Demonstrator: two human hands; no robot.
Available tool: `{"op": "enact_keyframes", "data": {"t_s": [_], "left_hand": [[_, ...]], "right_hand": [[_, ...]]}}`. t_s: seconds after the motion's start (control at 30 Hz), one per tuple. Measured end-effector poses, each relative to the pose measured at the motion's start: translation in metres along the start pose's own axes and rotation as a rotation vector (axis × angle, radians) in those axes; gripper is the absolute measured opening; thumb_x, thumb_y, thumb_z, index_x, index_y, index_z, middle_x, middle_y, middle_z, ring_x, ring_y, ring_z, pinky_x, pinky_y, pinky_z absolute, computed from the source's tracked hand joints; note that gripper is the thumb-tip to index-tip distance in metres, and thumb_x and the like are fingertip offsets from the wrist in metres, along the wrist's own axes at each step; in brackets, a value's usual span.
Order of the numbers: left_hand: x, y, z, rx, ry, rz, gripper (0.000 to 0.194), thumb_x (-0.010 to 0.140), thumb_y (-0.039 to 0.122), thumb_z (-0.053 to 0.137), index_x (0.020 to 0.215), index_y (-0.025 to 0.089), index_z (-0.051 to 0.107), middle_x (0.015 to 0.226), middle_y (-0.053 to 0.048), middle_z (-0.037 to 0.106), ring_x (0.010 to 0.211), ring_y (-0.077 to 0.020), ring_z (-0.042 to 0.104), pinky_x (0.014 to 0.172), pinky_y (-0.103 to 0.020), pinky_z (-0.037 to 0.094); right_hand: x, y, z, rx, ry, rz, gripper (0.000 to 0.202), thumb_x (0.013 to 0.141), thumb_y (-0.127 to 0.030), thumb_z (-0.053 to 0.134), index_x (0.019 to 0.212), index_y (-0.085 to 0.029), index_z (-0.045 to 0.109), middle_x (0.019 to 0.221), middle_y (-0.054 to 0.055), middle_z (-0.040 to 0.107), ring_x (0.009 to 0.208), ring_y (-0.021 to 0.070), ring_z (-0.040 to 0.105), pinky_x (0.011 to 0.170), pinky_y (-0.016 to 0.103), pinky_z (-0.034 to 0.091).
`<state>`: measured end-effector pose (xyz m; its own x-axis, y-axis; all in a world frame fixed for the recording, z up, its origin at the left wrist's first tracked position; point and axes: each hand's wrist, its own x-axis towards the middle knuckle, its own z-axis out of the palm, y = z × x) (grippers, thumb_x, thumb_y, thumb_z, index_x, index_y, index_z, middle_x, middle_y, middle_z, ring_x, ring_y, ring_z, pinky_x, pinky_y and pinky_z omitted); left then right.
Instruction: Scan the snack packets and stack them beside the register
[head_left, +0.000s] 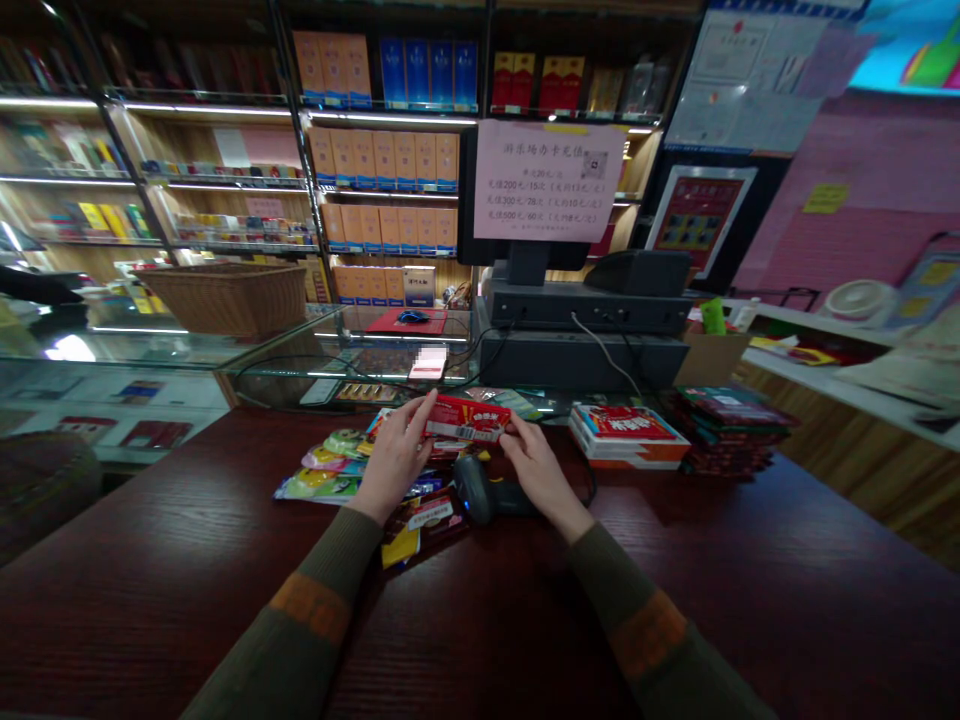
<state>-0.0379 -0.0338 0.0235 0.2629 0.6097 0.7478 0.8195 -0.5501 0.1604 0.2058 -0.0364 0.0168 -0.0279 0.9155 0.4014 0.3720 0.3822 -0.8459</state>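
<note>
Between my two hands I hold a small red snack box (469,419) with white lettering, its barcode strip facing me. My left hand (396,455) grips its left end, fingers closed on the edge. The right end is pinched by my right hand (541,468). Just below the box a dark barcode scanner (480,490) with a blue light lies on the table. Colourful snack packets (330,465) lie beside and partly behind my left hand. A dark brown packet (431,520) with a yellow corner lies left of the scanner.
Flat red and white boxes (628,435) are stacked to the right, beside a pile of dark red packets (731,430). Behind stands a cash register (585,320) with a paper sign (549,180) and trailing cables. A wicker basket (225,297) sits on the glass counter (150,345).
</note>
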Motion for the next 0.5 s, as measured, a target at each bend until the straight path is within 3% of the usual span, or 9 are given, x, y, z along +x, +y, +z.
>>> {"op": "enact_keyframes", "data": {"t_s": [0.13, 0.27, 0.5], "left_hand": [[-0.002, 0.001, 0.006, -0.199, -0.002, -0.114, 0.08, 0.092, 0.021, 0.059, 0.16, 0.026, 0.017, 0.145, -0.014, 0.055, 0.13, -0.0279, 0.056, 0.11, -0.049, 0.044], [-0.003, 0.001, 0.014, -0.416, -0.01, -0.209, 0.066, 0.093, 0.027, 0.057, 0.155, 0.026, 0.033, 0.144, -0.013, 0.056, 0.129, -0.0251, 0.059, 0.11, -0.047, 0.046], [0.002, 0.005, 0.013, -0.431, 0.012, -0.236, 0.061, 0.092, 0.027, 0.056, 0.151, 0.024, 0.041, 0.14, -0.012, 0.051, 0.131, -0.0233, 0.054, 0.116, -0.046, 0.041]], "right_hand": [[0.001, 0.003, -0.001, 0.002, 0.046, -0.005, 0.058, 0.092, -0.044, 0.052, 0.146, -0.022, 0.052, 0.129, 0.013, 0.058, 0.124, 0.0251, 0.058, 0.113, 0.045, 0.042], [0.002, 0.006, -0.001, 0.037, 0.07, 0.009, 0.058, 0.091, -0.046, 0.052, 0.144, -0.022, 0.053, 0.134, 0.013, 0.061, 0.125, 0.0254, 0.059, 0.113, 0.046, 0.041], [0.002, 0.008, -0.005, 0.168, 0.05, 0.054, 0.053, 0.09, -0.047, 0.055, 0.137, -0.021, 0.057, 0.133, 0.011, 0.066, 0.126, 0.0241, 0.06, 0.112, 0.043, 0.044]]}}
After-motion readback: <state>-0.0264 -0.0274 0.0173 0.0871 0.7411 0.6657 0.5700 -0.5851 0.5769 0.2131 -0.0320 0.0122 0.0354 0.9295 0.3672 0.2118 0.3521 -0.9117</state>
